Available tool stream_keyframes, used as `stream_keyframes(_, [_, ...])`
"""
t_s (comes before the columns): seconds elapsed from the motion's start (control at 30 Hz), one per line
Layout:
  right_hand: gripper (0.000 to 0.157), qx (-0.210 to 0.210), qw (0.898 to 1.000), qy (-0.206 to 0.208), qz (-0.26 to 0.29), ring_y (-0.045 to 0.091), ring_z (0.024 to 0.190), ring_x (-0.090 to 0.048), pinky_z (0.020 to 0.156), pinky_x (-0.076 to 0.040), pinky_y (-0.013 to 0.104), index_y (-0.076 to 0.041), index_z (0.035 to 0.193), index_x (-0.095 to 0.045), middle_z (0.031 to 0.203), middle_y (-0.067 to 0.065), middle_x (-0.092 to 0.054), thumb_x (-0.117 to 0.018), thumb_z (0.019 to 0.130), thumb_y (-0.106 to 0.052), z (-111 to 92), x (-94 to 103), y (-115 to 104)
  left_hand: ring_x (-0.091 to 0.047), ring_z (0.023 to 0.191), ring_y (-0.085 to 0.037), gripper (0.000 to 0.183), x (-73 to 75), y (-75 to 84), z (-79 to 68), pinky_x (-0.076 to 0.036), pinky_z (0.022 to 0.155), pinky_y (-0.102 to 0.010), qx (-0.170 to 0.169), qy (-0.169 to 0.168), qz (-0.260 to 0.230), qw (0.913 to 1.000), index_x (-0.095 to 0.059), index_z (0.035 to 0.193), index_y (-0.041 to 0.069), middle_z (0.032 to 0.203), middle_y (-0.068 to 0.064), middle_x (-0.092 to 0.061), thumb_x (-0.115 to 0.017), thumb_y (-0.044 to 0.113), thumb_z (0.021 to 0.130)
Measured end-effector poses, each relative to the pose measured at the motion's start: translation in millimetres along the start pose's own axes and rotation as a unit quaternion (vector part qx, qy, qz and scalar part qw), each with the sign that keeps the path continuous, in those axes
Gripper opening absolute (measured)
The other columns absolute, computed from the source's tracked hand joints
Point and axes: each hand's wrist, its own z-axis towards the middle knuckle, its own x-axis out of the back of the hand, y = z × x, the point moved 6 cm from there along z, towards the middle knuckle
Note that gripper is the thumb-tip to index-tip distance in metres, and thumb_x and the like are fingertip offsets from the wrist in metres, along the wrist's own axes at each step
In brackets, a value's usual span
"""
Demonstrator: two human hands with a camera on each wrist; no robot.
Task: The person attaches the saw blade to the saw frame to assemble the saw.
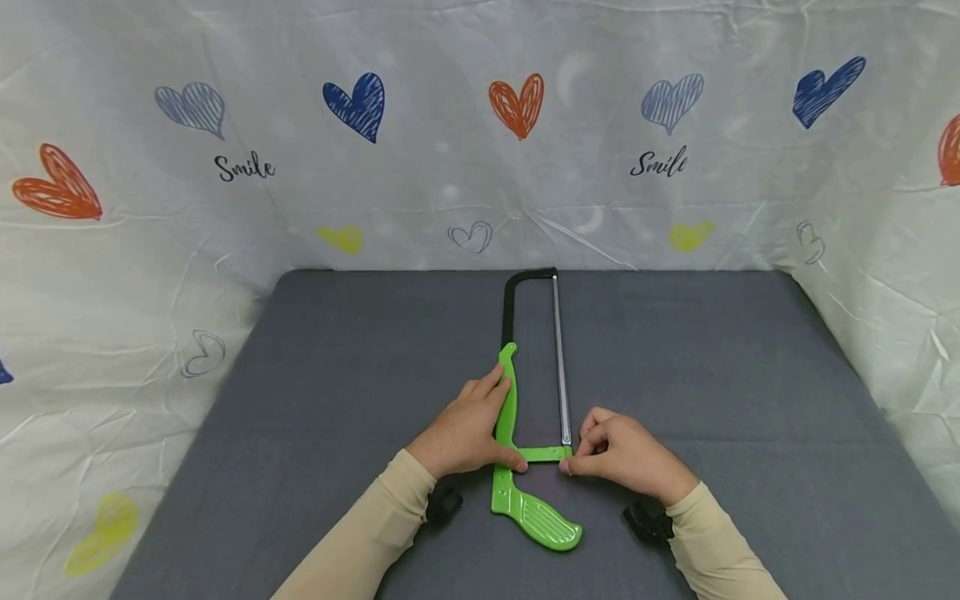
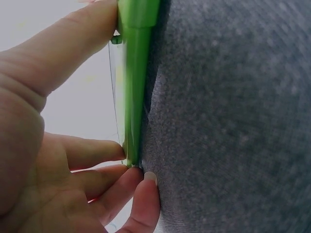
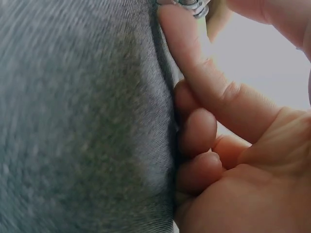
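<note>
A hacksaw [image 1: 551,518] lies on the grey cloth, its green handle near me and its black front bow [image 1: 509,312] pointing away. The silver blade [image 1: 560,367] runs along its right side. My left hand [image 1: 468,427] holds the green frame, fingers along its outer side and thumb by the short crossbar [image 1: 543,454]. In the left wrist view, thumb and fingertips touch the green frame [image 2: 138,73]. At the blade's near end, my right hand [image 1: 626,450] pinches the crossbar's end with thumb and index finger. A small metal fitting [image 3: 194,6] shows beside the index fingertip; its shape is partly hidden.
Grey cloth [image 1: 337,350] covers the table around the saw. A white curtain [image 1: 435,183] printed with hearts and "Smile" stands behind and at both sides. A black wrist device [image 1: 649,522] is below the right wrist, another [image 1: 444,505] below the left.
</note>
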Motion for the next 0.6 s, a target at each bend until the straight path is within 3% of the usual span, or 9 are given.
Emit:
stream_keyframes(0.4, [0.020,0.001,1.000,-0.020,-0.003,0.008,0.078,-0.052,0.070,-0.046,0.024,-0.024,0.075,-0.080,0.092,-0.002,-0.055,-0.085,0.094,-0.029,-3.8,-1.6,-6.2,-0.032,0.161,-0.040,0.128,0.2,-0.2,-0.7,-0.044,0.123,-0.054,-0.003,0.002,-0.002,1.0000,-0.026,0.171,0.001,0.182,-0.015,-0.016,-0.098,0.050,0.077])
stream_keyframes(0.6, [0.019,-0.016,1.000,0.010,-0.016,0.007,0.079,-0.052,0.070,-0.046,0.024,-0.026,0.075,-0.079,0.094,-0.003,-0.057,-0.089,0.089,-0.034,-4.5,3.5,-4.3,-0.031,0.161,-0.040,0.128,0.0,-0.4,0.1,-0.044,0.123,-0.054,-0.002,0.002,-0.003,1.0000,-0.027,0.171,0.001,0.182,-0.015,-0.016,-0.098,0.049,0.077])
